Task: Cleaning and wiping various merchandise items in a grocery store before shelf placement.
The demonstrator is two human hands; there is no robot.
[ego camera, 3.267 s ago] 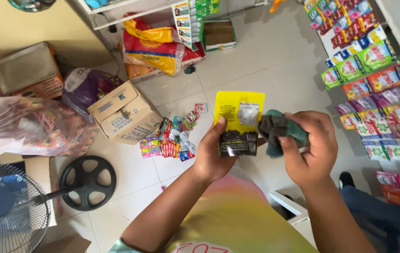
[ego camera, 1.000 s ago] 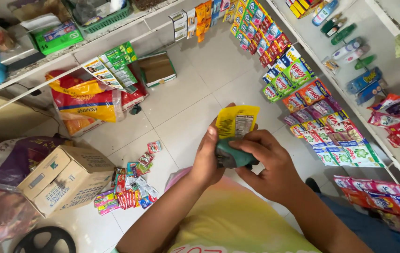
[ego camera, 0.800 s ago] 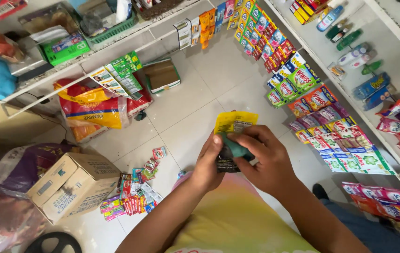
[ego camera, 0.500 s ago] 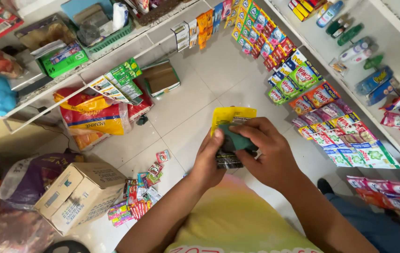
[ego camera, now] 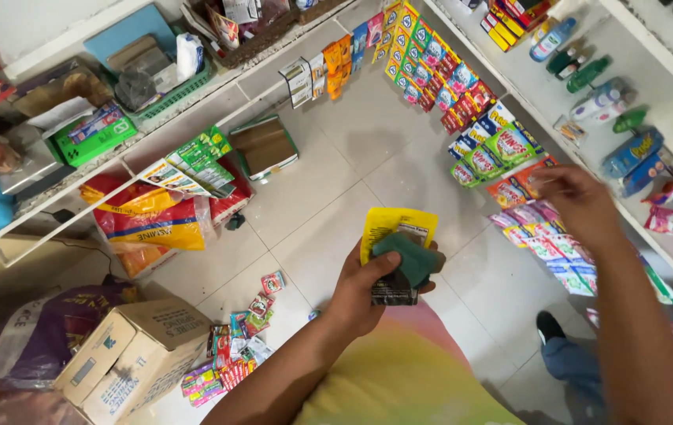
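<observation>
My left hand [ego camera: 360, 291] grips a yellow card package [ego camera: 396, 228] with a dark lower part, and a green scrub sponge [ego camera: 406, 258] pressed against it under my thumb. My right hand [ego camera: 576, 201] is stretched out to the right, away from the package, with its fingertips pinched near the hanging strips of colourful sachets [ego camera: 519, 197] beside the white shelf. Whether it holds a sachet I cannot tell; the hand is blurred.
White shelves [ego camera: 651, 94] with bottles stand at the right. A long shelf [ego camera: 194, 102] with boxes and a green basket runs along the left. On the tiled floor lie a cardboard box [ego camera: 135, 358], loose sachets [ego camera: 234, 354], a yellow-red sack [ego camera: 151, 224] and a purple bag [ego camera: 41, 338].
My right hand has left the sponge and package and reached right to the hanging sachets. My left hand now holds both alone. The view has swung toward the shelves.
</observation>
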